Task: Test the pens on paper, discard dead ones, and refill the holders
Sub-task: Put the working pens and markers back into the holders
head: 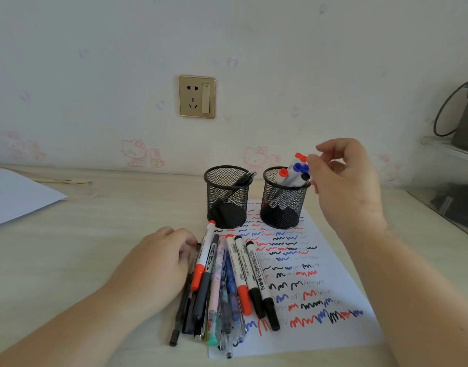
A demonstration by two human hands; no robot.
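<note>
Two mesh holders part-filled; many pens remain. Right hand loosely curled at markers, grip unclear; left hand rests on pens.

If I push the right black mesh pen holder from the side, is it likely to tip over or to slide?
The right black wire-mesh pen holder probably slides: it looks wide and squat on smooth white paper. It seems light, since the mesh is thin. The white markers lean to one side and stick out above the rim, so a high push might tip it.

Black mesh holders, white paper scribbled red, blue, black, gold socket, pale wood-grain desk
</note>
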